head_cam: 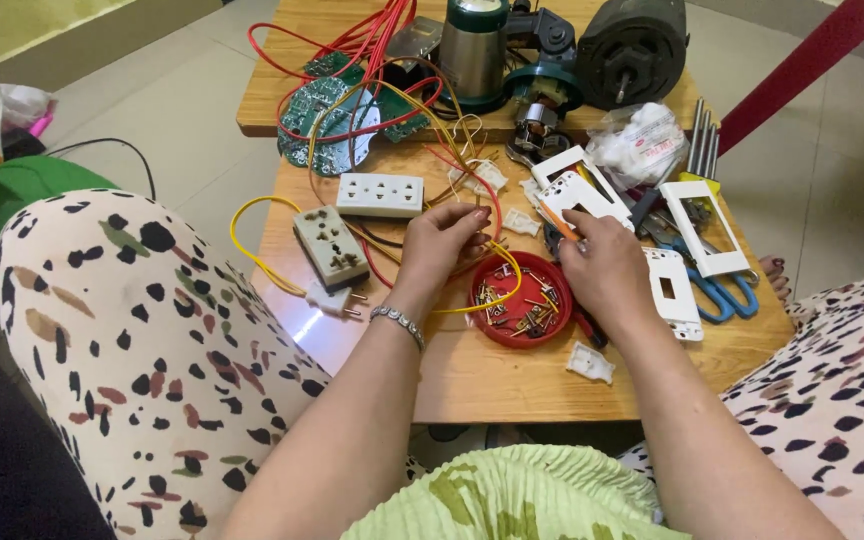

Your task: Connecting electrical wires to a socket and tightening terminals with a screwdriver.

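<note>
Your left hand point(444, 243) pinches a yellow wire point(508, 268) above the red dish point(520, 300) of screws. Your right hand point(607, 268) closes on an orange-handled tool point(564, 228); grip detail is hidden. A white socket strip point(380, 194) lies just beyond on the wooden table point(492, 375).

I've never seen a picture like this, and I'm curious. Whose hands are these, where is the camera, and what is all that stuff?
The camera sits on a person's head and looks down, so you see their own two hands over a small wooden table. The left hand pinches thin wires. The right hand holds a small orange-handled tool over a red dish of little metal bits. Around them lie white sockets, white switch plates, blue-handled scissors, red and yellow wires and a dark motor.
</note>
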